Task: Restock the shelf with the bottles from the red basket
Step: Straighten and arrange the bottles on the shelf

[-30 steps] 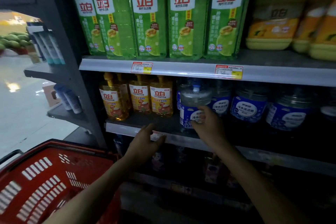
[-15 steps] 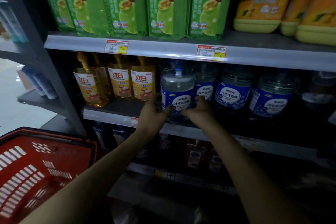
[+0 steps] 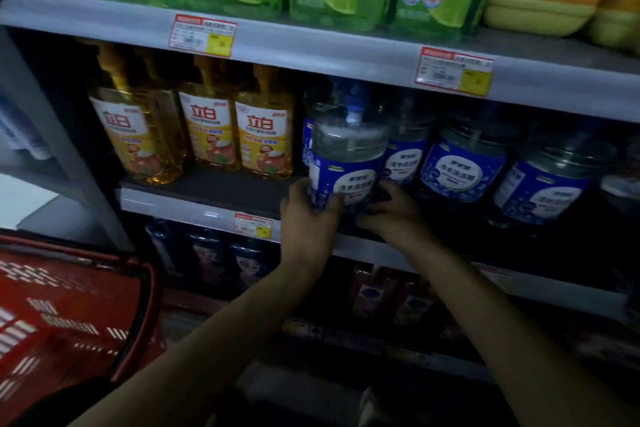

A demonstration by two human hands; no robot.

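Blue print wrapped the clear plastic bottle (image 3: 346, 163), which was clasped low down from both sides. The left hand (image 3: 308, 215) was curled round its lower left flank and the right hand (image 3: 391, 208) was closed against its lower right. The two hands were kept apart only by the bottle's base.

A second earlier only the right hand had been laid on it, while the left hand had been spread on the grey metal shelf lip (image 3: 194, 208). The left hand had since been brought across to join the grip. From this it was judged that the bottle was being squared up and pushed back into its row, not newly fetched.

In the dim light it could not be told whether the base was fully seated, though it appeared to be on the shelf just above the hands. Matching blue-labelled bottles (image 3: 460, 166) were ranged to the right of the right hand, and amber pump bottles (image 3: 263, 139) to the left of the left hand. The red slotted plastic basket (image 3: 69, 315) was left below and to the left of the left forearm, its contents unseen.
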